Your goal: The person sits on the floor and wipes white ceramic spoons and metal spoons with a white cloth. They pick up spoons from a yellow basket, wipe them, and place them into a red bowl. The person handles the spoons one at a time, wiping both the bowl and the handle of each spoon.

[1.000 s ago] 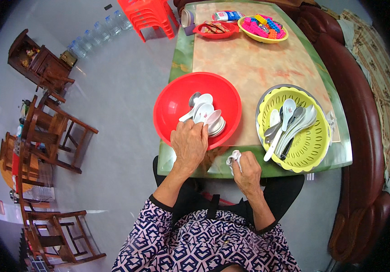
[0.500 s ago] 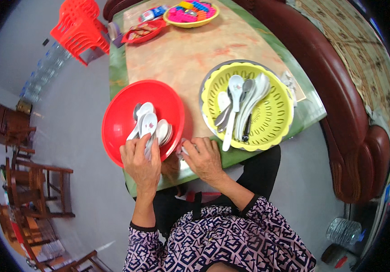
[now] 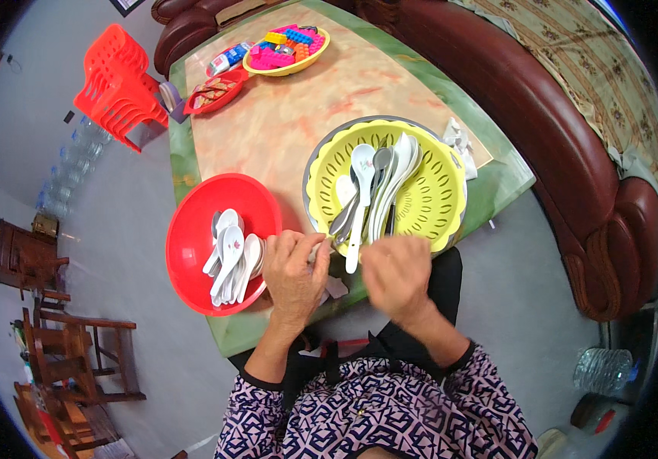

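Observation:
My left hand (image 3: 296,277) is over the table's near edge, between the two bowls. Its fingers are pinched together around something small and pale that I cannot make out. My right hand (image 3: 399,277), blurred by motion, is at the near rim of the yellow slotted basket (image 3: 442,200); what it holds, if anything, is hidden. In this basket lie metal spoons, a white soup spoon (image 3: 362,164) with its handle over the rim, and several other white spoons (image 3: 398,176). To the left, the red bowl (image 3: 191,222) holds a group of white soup spoons (image 3: 229,249).
A crumpled white tissue (image 3: 336,288) is beside my left hand, another tissue (image 3: 459,145) right of the basket. Farther back are a yellow bowl (image 3: 298,67) of toy bricks and a red dish (image 3: 226,98) of packets. A brown leather sofa (image 3: 543,153) borders the table's right side.
My left hand has left the spoons in the red bowl and moved right. My right hand has moved right, to the basket's near rim. The whole view has shifted somewhat.

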{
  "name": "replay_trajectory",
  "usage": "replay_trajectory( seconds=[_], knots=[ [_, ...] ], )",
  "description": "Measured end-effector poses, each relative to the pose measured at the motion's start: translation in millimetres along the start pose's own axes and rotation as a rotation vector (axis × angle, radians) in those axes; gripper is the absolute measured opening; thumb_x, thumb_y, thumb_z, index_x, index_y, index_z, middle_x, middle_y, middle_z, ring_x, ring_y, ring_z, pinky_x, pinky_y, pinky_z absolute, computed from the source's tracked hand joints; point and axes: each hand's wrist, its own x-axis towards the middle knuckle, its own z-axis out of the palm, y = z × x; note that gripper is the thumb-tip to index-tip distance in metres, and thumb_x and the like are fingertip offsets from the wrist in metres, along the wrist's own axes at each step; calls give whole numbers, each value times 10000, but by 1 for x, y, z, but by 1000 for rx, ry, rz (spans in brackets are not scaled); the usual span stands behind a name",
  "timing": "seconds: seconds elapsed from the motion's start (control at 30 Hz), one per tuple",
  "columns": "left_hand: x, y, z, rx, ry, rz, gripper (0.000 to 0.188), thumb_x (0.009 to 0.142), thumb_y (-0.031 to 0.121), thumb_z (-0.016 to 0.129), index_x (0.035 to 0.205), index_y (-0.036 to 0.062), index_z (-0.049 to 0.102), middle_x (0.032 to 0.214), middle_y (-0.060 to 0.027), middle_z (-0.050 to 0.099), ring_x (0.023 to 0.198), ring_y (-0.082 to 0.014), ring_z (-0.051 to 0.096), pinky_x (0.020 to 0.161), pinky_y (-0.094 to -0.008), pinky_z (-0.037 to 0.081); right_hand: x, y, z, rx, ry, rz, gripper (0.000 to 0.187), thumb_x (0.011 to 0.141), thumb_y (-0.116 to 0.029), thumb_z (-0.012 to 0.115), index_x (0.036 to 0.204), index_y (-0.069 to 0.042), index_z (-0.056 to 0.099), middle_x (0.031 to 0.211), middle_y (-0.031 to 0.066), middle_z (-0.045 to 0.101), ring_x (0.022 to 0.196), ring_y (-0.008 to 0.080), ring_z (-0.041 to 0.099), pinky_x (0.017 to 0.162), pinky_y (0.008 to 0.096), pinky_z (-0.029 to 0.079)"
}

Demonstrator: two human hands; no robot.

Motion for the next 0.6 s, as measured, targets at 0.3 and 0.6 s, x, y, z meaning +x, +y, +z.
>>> replay_trajectory(
  seconds=[0.3,0.6],
  knots=[
    [-6,15,30,-102,-24,-21,272,685,44,723,949,68,658,950,-80,534,820,-244,490,702,-349,422,45,61,45,-372,-425,101,234,713,-251,689,840,-94,572,714,54,580,750,221,523,641,367,354],
    [-1,2,45,-185,-47,-20,223,729,53,704,946,45,654,968,-80,576,904,-265,492,779,-368,416,31,70,53,-456,-425,111,138,653,-124,656,756,-96,568,699,51,523,742,232,495,638,381,340]
  ],
)
